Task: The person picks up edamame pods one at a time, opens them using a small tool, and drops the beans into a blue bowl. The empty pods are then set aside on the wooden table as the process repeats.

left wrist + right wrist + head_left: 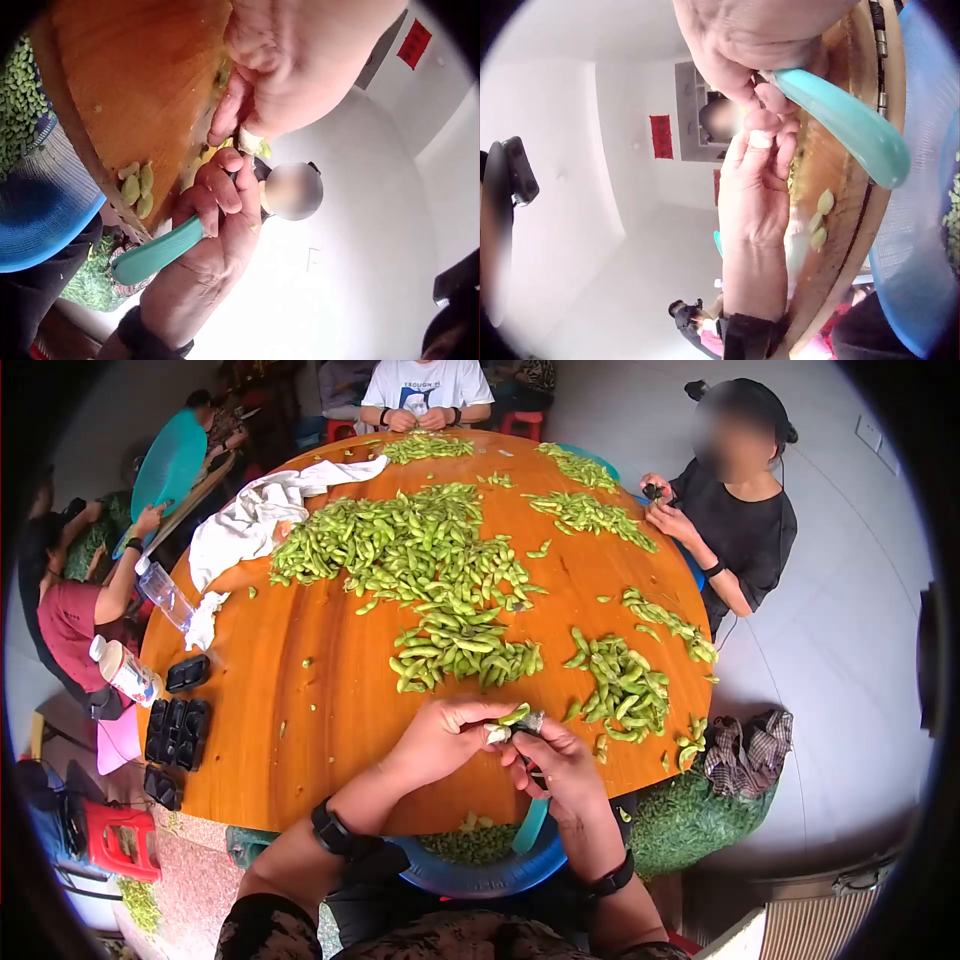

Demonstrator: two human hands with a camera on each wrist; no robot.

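Note:
Above the near edge of the round table my left hand [435,745] pinches a green soybean pod [515,714] between thumb and fingers. A white wrap [761,139] covers one of its fingertips. My right hand [572,775] meets it at the pod, its fingers curled round a tool with a smooth teal handle [160,251]. The handle slants down out of the fist; the tool's working end is hidden among the fingers. Below both hands stands a blue basin [485,880] with shelled green beans [468,844] in it.
A large heap of soybean pods [400,545] covers the table's middle, with a smaller pile [625,685] at right. Black trays [178,732], a bottle [128,672] and a white cloth [245,525] lie left. People sit around; a full green sack [700,820] stands right.

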